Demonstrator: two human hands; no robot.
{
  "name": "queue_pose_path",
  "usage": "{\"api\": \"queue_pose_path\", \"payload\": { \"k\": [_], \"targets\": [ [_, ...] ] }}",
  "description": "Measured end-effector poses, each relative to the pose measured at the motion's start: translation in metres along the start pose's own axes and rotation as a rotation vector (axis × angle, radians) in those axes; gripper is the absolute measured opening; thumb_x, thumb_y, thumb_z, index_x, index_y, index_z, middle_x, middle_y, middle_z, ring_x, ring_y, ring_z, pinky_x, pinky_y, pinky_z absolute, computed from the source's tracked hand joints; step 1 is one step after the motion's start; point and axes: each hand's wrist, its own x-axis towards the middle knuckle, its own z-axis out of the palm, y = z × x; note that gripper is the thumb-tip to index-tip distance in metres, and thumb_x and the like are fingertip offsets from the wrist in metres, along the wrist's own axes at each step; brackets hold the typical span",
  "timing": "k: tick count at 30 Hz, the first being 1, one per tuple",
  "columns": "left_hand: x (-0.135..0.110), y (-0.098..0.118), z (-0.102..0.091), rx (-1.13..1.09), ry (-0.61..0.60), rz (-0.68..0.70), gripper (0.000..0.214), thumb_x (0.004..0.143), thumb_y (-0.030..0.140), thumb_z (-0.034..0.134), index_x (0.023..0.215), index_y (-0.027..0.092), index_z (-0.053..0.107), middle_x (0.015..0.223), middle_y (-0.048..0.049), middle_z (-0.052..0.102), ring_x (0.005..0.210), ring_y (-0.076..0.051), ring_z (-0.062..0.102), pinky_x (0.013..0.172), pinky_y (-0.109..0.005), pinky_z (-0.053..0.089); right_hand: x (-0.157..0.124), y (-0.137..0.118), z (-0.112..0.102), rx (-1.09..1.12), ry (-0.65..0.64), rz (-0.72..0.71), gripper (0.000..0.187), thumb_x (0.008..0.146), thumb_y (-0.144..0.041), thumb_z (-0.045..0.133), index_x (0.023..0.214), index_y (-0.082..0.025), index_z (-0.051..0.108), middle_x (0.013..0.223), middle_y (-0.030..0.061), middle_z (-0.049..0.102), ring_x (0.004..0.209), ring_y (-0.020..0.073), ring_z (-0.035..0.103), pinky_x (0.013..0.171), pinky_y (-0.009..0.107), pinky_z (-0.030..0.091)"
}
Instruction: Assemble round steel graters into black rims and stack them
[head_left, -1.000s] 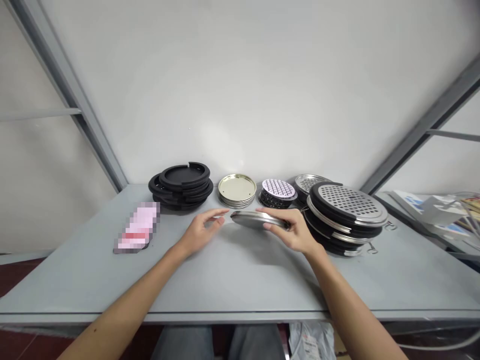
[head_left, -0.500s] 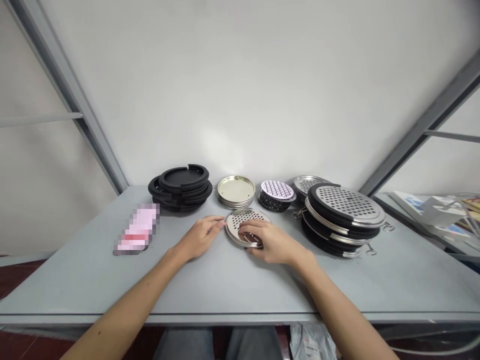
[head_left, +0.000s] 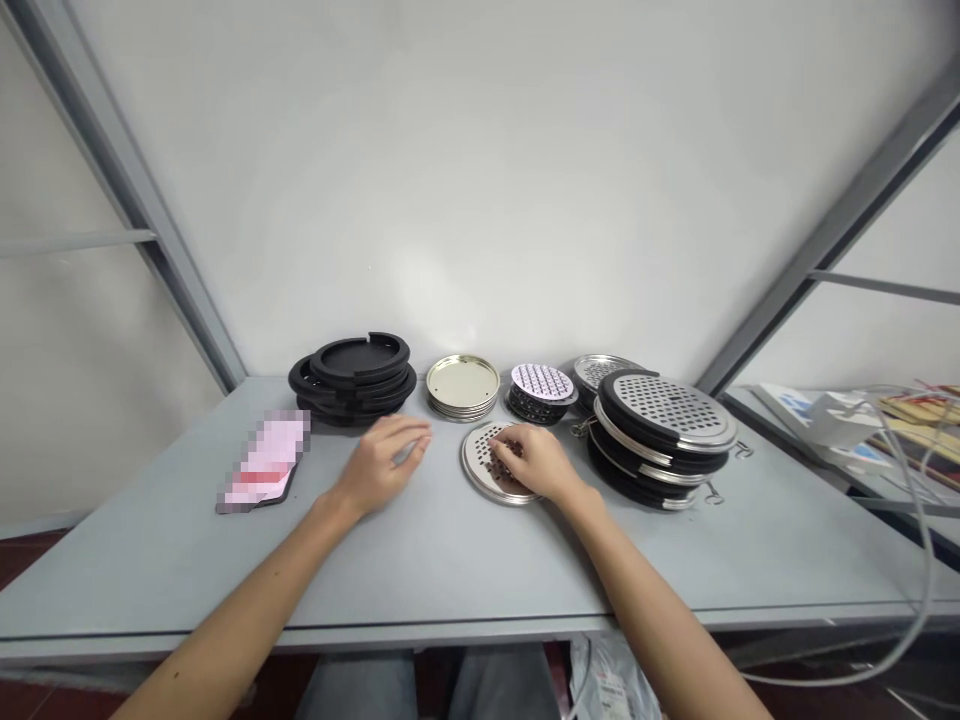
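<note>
A round metal plate with a perforated top (head_left: 480,462) lies on the grey table in front of me. My right hand (head_left: 541,462) is over its right part, the fingers bent and close together against the perforated surface. Whatever those fingertips may hold is hidden. Left of the plate, apart from it, my left hand (head_left: 382,465) hovers low with fingers loosely stretched and nothing in them. Behind the plate sits a stack of shallow round metal trays (head_left: 463,383). Perforated discs (head_left: 541,382), the top one looking lilac, are piled beside the trays.
Black ring-shaped pans (head_left: 358,360) are stacked at the back left, near a blurred pink item (head_left: 262,462). On the right stand black-and-metal round grills (head_left: 667,410) with wire handles, and more perforated metal plates (head_left: 600,368) behind. A white cable (head_left: 926,570) hangs at far right.
My left hand has drawn away from the plate to the left. The right hand has shifted its fingers on the plate, which sits slightly further right. The view has turned a little right.
</note>
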Motion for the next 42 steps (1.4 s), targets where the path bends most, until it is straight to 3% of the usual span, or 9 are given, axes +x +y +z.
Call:
{"api": "queue_pose_path", "payload": {
  "k": [2,5,8,12,15,24,28,32,42],
  "targets": [
    [0.014,-0.003,-0.016,0.133,0.118,0.051,0.016,0.088,0.022,0.057,0.099,0.021,0.069,0.107,-0.007,0.071,0.107,-0.024,0.062,0.096,-0.041,0.047,0.0,0.004,-0.001,-0.075,0.064,0.098,0.033,0.094,-0.037,0.044,0.075,-0.019,0.065,0.075,0.0048,0.067,0.071,0.0173,0.058,0.062,0.027,0.033],
    [0.042,-0.012,-0.045,0.322,0.185,-0.077,0.03,0.087,0.028,0.057,0.116,0.021,0.062,0.113,-0.0075,0.068,0.118,-0.027,0.055,0.103,-0.044,0.041,0.0,0.008,0.0,-0.108,0.111,0.14,0.029,0.092,-0.035,0.046,0.078,-0.02,0.065,0.08,0.0047,0.068,0.077,0.018,0.058,0.065,0.027,0.033],
    [0.068,-0.031,-0.064,0.395,-0.025,-0.31,0.058,0.088,0.039,0.054,0.14,0.017,0.038,0.117,-0.0103,0.065,0.112,-0.029,0.058,0.097,-0.044,0.044,0.001,0.01,0.002,-0.091,0.102,0.107,0.023,0.091,-0.031,0.048,0.083,-0.02,0.066,0.086,0.0044,0.067,0.084,0.018,0.057,0.069,0.027,0.035],
    [0.084,-0.058,-0.066,0.494,-0.416,-0.343,0.052,0.082,0.05,0.056,0.122,0.017,0.053,0.127,-0.0135,0.058,0.117,-0.034,0.053,0.096,-0.043,0.043,0.0,0.013,0.003,-0.051,0.082,0.048,0.021,0.091,-0.029,0.048,0.086,-0.02,0.066,0.089,0.0044,0.065,0.087,0.0185,0.055,0.073,0.028,0.037],
    [0.082,-0.066,-0.059,0.511,-0.522,-0.374,0.04,0.083,0.05,0.054,0.107,0.018,0.056,0.111,-0.0112,0.062,0.101,-0.03,0.061,0.082,-0.038,0.047,0.0,0.015,0.004,-0.026,0.08,0.031,0.019,0.091,-0.029,0.049,0.087,-0.019,0.066,0.09,0.0045,0.064,0.088,0.0189,0.055,0.075,0.029,0.037],
    [0.074,-0.046,-0.042,0.59,-0.467,-0.287,0.016,0.082,0.029,0.055,0.094,0.019,0.054,0.103,-0.0088,0.061,0.087,-0.027,0.062,0.071,-0.035,0.047,-0.001,0.016,0.003,0.008,0.07,0.023,0.018,0.091,-0.028,0.05,0.089,-0.019,0.066,0.091,0.0053,0.063,0.09,0.0193,0.055,0.077,0.029,0.038],
    [0.07,-0.044,-0.038,0.534,-0.39,-0.107,0.015,0.085,0.027,0.053,0.096,0.017,0.056,0.103,-0.0104,0.063,0.097,-0.029,0.06,0.084,-0.041,0.047,-0.001,0.016,0.002,0.031,0.068,0.013,0.018,0.091,-0.028,0.05,0.089,-0.019,0.066,0.09,0.0052,0.063,0.09,0.0191,0.055,0.078,0.029,0.04],
    [0.063,-0.046,-0.039,0.52,-0.356,0.102,0.017,0.087,0.027,0.054,0.101,0.02,0.061,0.117,-0.0114,0.061,0.122,-0.031,0.049,0.108,-0.053,0.029,0.0,0.018,0.002,0.047,0.063,0.002,0.018,0.091,-0.028,0.051,0.088,-0.019,0.066,0.089,0.0053,0.063,0.088,0.0188,0.056,0.079,0.03,0.04],
    [0.037,-0.054,-0.054,0.477,-0.185,0.128,0.024,0.083,0.009,0.046,0.094,0.023,0.062,0.126,-0.0042,0.064,0.13,-0.028,0.047,0.112,-0.057,0.023,0.0,0.02,0.003,0.092,0.058,0.019,0.022,0.09,-0.033,0.051,0.096,-0.019,0.067,0.095,0.0075,0.063,0.093,0.0214,0.058,0.085,0.034,0.043]
  ]
}}
